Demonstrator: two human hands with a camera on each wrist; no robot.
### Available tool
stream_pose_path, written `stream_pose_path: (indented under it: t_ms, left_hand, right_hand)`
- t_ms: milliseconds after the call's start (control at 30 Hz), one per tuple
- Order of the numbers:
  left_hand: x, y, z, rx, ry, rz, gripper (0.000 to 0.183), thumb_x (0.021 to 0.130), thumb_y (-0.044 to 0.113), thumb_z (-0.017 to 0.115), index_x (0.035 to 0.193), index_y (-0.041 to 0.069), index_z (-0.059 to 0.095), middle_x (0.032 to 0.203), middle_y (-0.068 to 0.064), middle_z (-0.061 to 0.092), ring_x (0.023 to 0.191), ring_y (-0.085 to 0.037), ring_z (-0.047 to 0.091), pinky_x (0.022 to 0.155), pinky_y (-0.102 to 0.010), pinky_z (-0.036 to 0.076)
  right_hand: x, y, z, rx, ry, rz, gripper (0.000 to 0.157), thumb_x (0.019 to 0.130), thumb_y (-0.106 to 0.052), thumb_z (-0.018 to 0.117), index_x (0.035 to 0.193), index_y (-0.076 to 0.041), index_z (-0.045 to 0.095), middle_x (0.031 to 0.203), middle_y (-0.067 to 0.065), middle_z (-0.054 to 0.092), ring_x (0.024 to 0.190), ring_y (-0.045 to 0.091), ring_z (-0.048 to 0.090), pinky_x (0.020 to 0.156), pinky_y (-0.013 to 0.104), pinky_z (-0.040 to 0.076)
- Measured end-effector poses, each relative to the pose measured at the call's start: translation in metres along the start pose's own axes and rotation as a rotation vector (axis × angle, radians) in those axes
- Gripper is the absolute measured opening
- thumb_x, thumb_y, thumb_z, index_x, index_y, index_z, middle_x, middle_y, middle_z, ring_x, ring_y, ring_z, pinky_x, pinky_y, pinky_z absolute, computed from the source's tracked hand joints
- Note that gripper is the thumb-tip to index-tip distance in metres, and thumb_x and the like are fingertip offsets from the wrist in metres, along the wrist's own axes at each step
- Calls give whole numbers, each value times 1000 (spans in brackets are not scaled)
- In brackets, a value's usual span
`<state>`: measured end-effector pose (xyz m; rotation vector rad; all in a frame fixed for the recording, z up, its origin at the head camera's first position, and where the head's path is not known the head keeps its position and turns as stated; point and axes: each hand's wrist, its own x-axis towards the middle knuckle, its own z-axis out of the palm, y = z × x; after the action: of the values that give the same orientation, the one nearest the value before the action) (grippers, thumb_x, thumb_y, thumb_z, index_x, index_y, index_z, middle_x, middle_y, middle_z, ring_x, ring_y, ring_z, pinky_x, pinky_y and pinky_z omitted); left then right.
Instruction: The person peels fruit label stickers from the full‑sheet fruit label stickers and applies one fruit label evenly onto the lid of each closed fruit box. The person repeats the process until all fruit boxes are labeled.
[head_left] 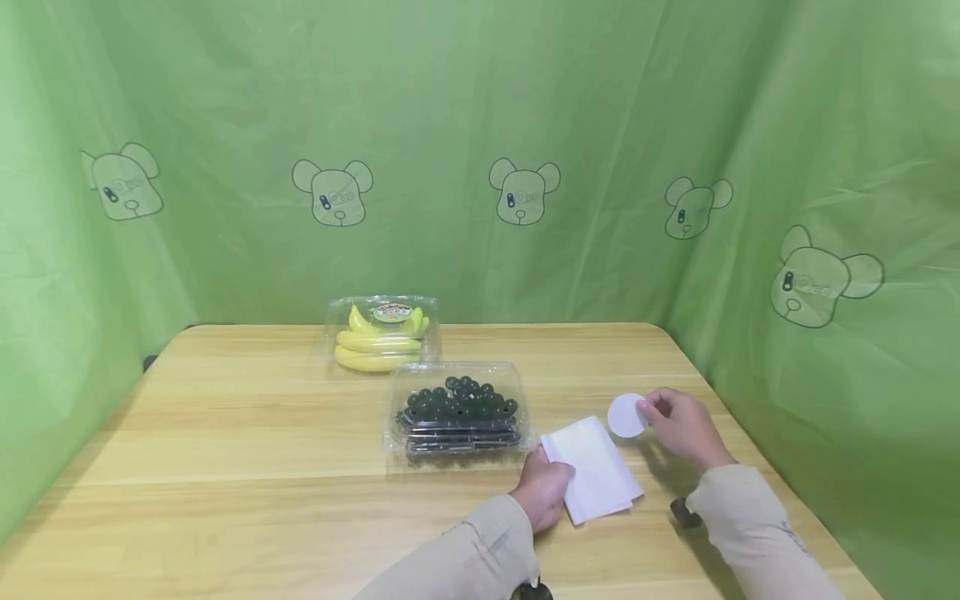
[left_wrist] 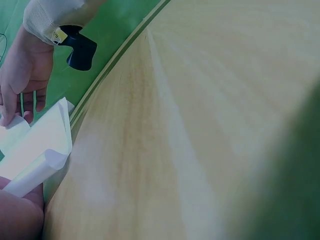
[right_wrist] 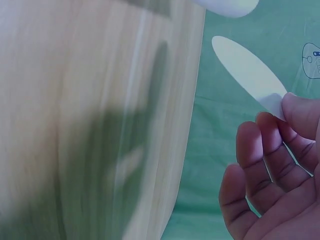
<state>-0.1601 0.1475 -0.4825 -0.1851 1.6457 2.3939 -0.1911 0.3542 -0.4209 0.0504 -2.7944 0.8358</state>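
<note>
My left hand (head_left: pixel 543 490) grips a folded stack of white paper sheets (head_left: pixel 592 471) by its left edge, thumb on top. In the left wrist view one corner of the paper (left_wrist: pixel 42 170) curls over. My right hand (head_left: pixel 686 425) pinches a round white sticker-like disc (head_left: pixel 626 416) between thumb and fingertips, just right of the sheets and above the table. The right wrist view shows the disc (right_wrist: pixel 250 72) as thin and flat, with the other fingers loosely bent beneath. Left of the sheets stands a clear plastic box of dark grapes (head_left: pixel 461 410).
Behind the grapes, a second clear box holds yellow bananas (head_left: pixel 378 342) and bears a round label (head_left: pixel 392 312) on its lid. Both boxes stand on the wooden table (head_left: pixel 225 450). Green curtains (head_left: pixel 435 100) with bear-head drawings enclose its back and sides.
</note>
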Motion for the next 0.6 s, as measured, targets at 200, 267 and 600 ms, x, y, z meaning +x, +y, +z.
stream_pose_path:
  t_ms: [200, 267, 600]
  left_hand:
    - [1, -1, 1, 11, -2, 5, 48, 75, -21, 48, 121, -6, 51, 111, -13, 61, 108, -35, 58, 98, -49, 47]
    - [0, -1, 1, 14, -5, 8, 45, 77, -20, 49, 119, -6, 52, 107, -13, 62, 104, -34, 60, 95, -47, 50]
    - [-4, 2, 3, 65, 43, 11, 35, 85, -4, 64, 118, -6, 52, 100, -11, 61, 94, -29, 64, 83, -39, 57]
  right_hand:
    - [-1, -1, -1, 2, 16, -8, 23, 99, -24, 57, 93, -2, 63, 81, 6, 62, 77, 21, 55, 68, 33, 47]
    - [-2, -1, -2, 9, 17, -7, 23, 99, -23, 57, 93, -2, 63, 81, 6, 61, 76, 21, 55, 67, 33, 47]
    - [-3, -1, 0, 63, -8, 13, 28, 100, -28, 54, 95, -1, 61, 70, 6, 56, 60, 19, 49, 50, 30, 45]
